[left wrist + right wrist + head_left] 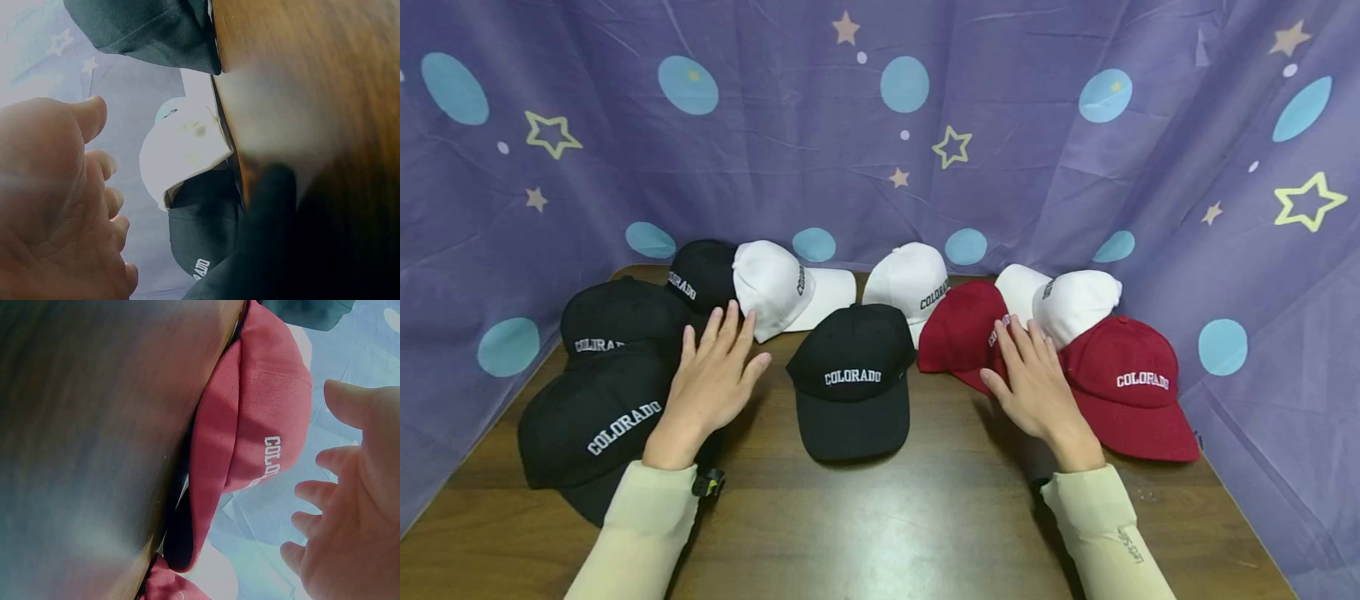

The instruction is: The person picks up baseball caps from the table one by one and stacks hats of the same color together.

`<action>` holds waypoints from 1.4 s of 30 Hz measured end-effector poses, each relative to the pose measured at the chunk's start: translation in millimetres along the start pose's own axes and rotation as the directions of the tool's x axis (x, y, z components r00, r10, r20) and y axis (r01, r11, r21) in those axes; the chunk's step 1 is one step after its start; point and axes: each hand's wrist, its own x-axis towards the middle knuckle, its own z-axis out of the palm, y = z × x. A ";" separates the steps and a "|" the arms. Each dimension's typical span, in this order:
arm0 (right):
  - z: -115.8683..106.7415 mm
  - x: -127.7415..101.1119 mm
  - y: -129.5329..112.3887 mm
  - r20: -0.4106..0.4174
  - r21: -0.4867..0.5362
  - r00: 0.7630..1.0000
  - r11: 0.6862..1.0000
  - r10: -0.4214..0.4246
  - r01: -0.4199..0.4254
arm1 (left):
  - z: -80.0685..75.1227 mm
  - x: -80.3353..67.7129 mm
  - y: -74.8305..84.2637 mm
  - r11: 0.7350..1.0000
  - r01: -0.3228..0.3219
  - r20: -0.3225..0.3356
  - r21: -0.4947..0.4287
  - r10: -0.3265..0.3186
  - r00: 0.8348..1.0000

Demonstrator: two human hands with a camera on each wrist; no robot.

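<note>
2 hands hover flat over the wooden table [880, 517], fingers straight and spread wide, gripping nothing. Your left hand [711, 379] sits above the edge of the nearest black COLORADO cap [591, 421], with the white cap [771, 287] just past its fingertips. Your right hand [1037, 383] hangs over the dark red cap [962, 329], beside the red COLORADO cap [1131, 383]. Between both hands lies the middle black cap [852, 375], untouched.

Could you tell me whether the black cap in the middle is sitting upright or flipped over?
Upright: the black cap rests crown up, brim forward, lettering readable.
</note>
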 end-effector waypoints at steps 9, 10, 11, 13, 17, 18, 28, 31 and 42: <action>-0.6 -0.3 1.4 0.001 0.003 1.000 1.000 0.004 -0.004 | -2.4 0.3 1.3 1.000 -0.004 0.004 0.005 0.004 1.000; -1.2 0.2 1.7 -0.004 0.005 1.000 1.000 0.004 -0.004 | -2.7 0.2 1.8 1.000 -0.003 0.005 0.004 0.003 1.000; -1.9 0.7 1.8 -0.009 0.008 1.000 1.000 0.002 -0.002 | -2.9 0.2 1.9 1.000 -0.003 0.008 0.001 0.003 1.000; -3.2 1.7 2.0 -0.024 0.013 1.000 1.000 -0.005 0.005 | -3.3 0.2 2.4 1.000 -0.003 0.012 -0.007 0.003 1.000; -6.1 3.2 1.3 -0.033 0.034 0.999 0.999 -0.020 0.021 | -4.5 0.8 2.5 0.999 -0.005 0.027 -0.039 0.006 1.000; -7.6 3.5 1.0 -0.027 0.047 0.999 0.999 -0.023 0.024 | -4.8 1.1 2.6 0.998 -0.005 0.035 -0.055 0.007 0.999; -49.0 25.2 -18.3 0.080 0.278 0.989 0.955 -0.126 0.099 | -23.6 18.0 21.9 0.956 -0.120 0.077 -0.268 0.146 0.986; -55.9 37.0 -31.2 0.095 0.311 0.983 0.943 -0.158 0.122 | -29.0 30.2 33.0 0.943 -0.146 0.091 -0.299 0.181 0.979; -28.7 71.6 -62.9 0.101 0.445 0.979 0.888 -0.176 0.113 | -16.1 66.9 36.6 0.899 -0.119 0.147 -0.422 0.198 0.969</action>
